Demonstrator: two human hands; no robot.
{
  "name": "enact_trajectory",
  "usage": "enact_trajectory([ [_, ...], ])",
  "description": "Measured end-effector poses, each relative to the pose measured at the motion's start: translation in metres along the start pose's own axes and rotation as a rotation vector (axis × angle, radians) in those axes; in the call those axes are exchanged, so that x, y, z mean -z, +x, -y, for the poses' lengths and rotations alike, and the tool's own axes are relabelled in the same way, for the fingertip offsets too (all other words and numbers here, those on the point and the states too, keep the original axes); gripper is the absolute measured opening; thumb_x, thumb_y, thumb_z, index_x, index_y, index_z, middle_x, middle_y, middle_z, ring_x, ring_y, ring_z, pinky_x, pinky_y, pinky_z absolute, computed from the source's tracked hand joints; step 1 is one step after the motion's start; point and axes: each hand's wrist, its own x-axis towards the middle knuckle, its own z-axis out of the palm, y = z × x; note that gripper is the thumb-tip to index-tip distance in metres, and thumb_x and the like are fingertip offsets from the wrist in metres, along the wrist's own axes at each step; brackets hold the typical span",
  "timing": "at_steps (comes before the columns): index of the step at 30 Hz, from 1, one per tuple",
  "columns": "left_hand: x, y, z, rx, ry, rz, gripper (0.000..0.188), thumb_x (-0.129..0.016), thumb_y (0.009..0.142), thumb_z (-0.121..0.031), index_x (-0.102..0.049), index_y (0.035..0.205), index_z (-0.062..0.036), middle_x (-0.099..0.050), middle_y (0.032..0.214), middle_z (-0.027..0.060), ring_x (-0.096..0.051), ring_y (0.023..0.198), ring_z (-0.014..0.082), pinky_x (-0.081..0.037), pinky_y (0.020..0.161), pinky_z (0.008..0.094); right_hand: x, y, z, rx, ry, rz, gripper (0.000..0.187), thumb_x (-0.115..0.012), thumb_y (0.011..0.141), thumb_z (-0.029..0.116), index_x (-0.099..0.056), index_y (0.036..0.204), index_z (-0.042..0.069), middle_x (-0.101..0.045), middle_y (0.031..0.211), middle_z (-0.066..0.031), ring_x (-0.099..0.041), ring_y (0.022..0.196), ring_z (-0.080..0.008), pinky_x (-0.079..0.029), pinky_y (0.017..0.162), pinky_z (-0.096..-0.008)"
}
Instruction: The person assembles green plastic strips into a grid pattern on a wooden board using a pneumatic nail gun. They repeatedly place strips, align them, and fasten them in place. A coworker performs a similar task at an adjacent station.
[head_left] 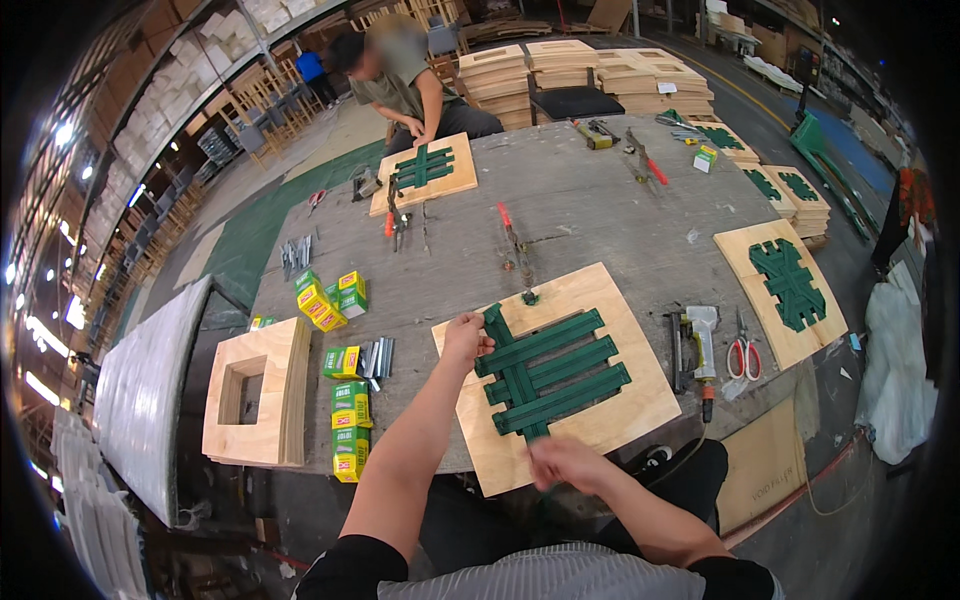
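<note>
A square plywood panel (640,390) lies on the table in front of me, with several dark green webbing straps (570,368) running across its middle opening. One more green strap crosses them near their left ends, woven over and under. At the upper end of that crossing strap, my left hand (466,338) has its fingers closed in a pinch on the webbing. My right hand (568,463), a little blurred, is closed at the strap's lower end by the panel's near edge. Its fingertips are partly hidden.
Right of the panel lie a staple gun (702,340) and red-handled scissors (743,355), then a webbed panel (785,285). To the left are staple boxes (350,420) and a stack of plywood frames (285,400). Red-handled pliers (512,230) lie beyond; a co-worker (405,90) sits across.
</note>
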Motion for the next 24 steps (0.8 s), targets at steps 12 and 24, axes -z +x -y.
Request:
enact_trajectory([
  [12, -0.015, -0.018, 0.002, -0.010, -0.358, 0.086, 0.016, -0.055, 0.100, -0.005, -0.052, 0.114, 0.0024, -0.064, 0.111, 0.0174, -0.071, 0.101, 0.0355, -0.061, 0.089, 0.0491, 0.012, -0.016, -0.094, 0.212, -0.582, -0.226, 0.042, -0.075, 0.093, 0.035, -0.073, 0.117, 0.000, -0.076, 0.110, -0.0156, -0.071, 0.104, -0.0244, -0.053, 0.095, -0.0372],
  [24, 0.000, -0.026, 0.020, -0.005, -0.263, 0.119, 0.025, -0.056, 0.095, 0.010, -0.063, 0.117, 0.0026, -0.065, 0.117, 0.0149, -0.069, 0.102, 0.0273, -0.060, 0.094, 0.0370, 0.029, -0.084, -0.107, 0.016, -0.728, -0.301, 0.030, -0.077, 0.092, 0.032, -0.075, 0.098, 0.003, -0.073, 0.078, -0.0108, -0.069, 0.072, -0.0172, -0.054, 0.068, -0.0347],
])
